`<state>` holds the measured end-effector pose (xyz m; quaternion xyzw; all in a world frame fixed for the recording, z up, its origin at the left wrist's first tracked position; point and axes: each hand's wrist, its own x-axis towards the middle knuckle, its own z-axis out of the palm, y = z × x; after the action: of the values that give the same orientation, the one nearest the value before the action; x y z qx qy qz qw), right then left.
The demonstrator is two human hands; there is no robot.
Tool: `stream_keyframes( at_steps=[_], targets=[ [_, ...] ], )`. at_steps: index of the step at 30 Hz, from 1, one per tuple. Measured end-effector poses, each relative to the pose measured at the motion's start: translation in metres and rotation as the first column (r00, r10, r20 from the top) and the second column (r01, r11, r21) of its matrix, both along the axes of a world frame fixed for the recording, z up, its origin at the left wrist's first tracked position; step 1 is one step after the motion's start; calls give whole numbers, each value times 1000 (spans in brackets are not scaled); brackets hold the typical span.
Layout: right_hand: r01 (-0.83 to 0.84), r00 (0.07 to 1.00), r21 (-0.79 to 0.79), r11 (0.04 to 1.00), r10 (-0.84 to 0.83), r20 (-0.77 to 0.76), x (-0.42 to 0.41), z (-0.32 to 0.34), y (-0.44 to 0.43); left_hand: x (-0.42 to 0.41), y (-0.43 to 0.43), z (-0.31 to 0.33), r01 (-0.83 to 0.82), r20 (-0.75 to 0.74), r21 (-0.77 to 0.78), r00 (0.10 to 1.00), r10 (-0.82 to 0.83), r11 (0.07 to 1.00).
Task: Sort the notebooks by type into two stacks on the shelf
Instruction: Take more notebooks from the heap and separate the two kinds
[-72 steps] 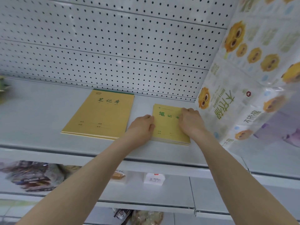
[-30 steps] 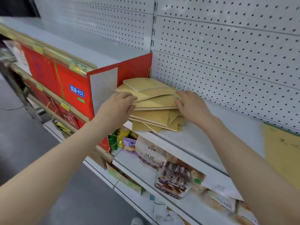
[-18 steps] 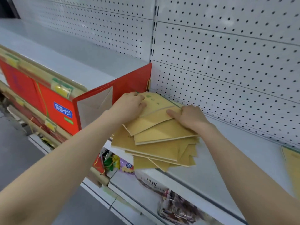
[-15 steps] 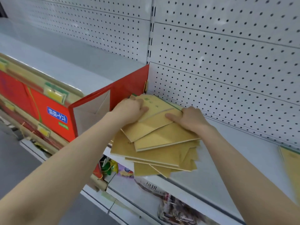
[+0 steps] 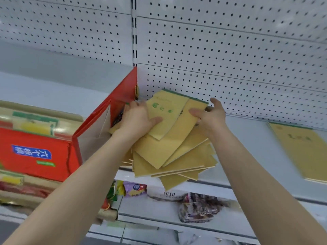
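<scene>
A messy pile of yellow notebooks (image 5: 169,152) lies fanned out on the white shelf (image 5: 247,147), some corners hanging over the front edge. On top sits a small notebook with green print (image 5: 166,110); my left hand (image 5: 136,119) grips its left side, thumb on the cover. My right hand (image 5: 210,115) holds the right edge of a larger notebook (image 5: 187,124) just under it, thumb on top. At the far right a neat stack of large yellow notebooks (image 5: 300,149) lies flat on the same shelf.
A red paper bag (image 5: 100,124) stands right against the pile's left side. White pegboard (image 5: 230,59) backs the shelf. Red boxes (image 5: 31,152) fill the left unit. Snack packets (image 5: 196,206) lie on the shelf below.
I have left the two sorted stacks and turned left to the messy pile. Both hands have closed on its top notebooks, and the small one has lifted slightly.
</scene>
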<state>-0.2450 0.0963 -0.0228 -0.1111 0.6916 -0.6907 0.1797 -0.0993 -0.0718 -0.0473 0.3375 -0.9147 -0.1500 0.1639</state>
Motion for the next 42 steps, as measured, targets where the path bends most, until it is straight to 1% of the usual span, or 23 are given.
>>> stream_keyframes(
  at_steps=[1,2,3,5,6,7,10,14,17,18,20,22,24,25,27,28,30,31,33,36,42],
  targets=[
    [35,998,-74,997,-31,54,3,1,6,1,2,0,20,-20,-7,1000,-20,1000],
    [36,996,-96,995,-27,90,7,2,11,2,4,1,37,-25,-13,999,-38,999],
    [-12,994,-75,997,20,108,12,2,16,2,6,1,50,-15,-17,999,-50,999],
    [-168,984,52,984,164,77,21,-1,24,4,7,3,53,19,-42,998,-52,998],
    [-222,975,117,968,219,41,25,-1,27,5,8,5,53,40,-53,998,-51,997],
    [-246,969,150,958,247,12,28,-1,29,7,10,8,46,62,-48,997,-43,998],
    [-230,972,113,967,233,-14,29,1,37,12,16,11,16,101,45,995,-20,999],
    [-103,990,72,992,110,-89,20,-4,48,16,27,13,55,54,150,997,-64,987],
    [-80,982,80,994,93,-166,17,-7,54,14,37,14,30,42,159,998,-37,987],
    [-94,981,71,993,105,-164,17,-8,55,12,40,13,14,50,144,999,-22,989],
    [-131,986,18,991,132,-104,16,-10,59,10,48,12,-30,48,137,999,23,990],
    [-156,987,-36,987,155,-34,15,-11,64,9,55,13,-46,-41,213,998,56,976],
    [-167,986,-56,984,167,-13,13,-13,68,9,59,16,-41,-116,277,990,76,960],
    [-167,986,-58,984,167,-9,12,-13,69,9,61,17,-40,-133,284,988,81,958],
    [-159,987,-37,987,159,-3,10,-14,71,8,66,18,-46,-169,311,980,102,949],
    [-155,988,-16,988,155,5,9,-15,72,9,69,19,-42,-199,351,973,118,936],
    [-156,988,25,987,156,20,9,-16,76,12,75,19,-2,-277,427,951,133,904],
    [-162,987,36,986,161,19,9,-17,79,15,78,20,28,-312,434,942,121,901],
    [-169,986,48,985,169,2,13,-17,85,19,84,21,68,-356,417,930,94,906],
    [-147,989,44,988,148,-14,23,-16,92,26,91,19,65,-403,390,909,107,918],
    [-82,996,8,997,82,-30,59,-11,110,64,110,16,77,-462,269,885,58,960]
  ],
)
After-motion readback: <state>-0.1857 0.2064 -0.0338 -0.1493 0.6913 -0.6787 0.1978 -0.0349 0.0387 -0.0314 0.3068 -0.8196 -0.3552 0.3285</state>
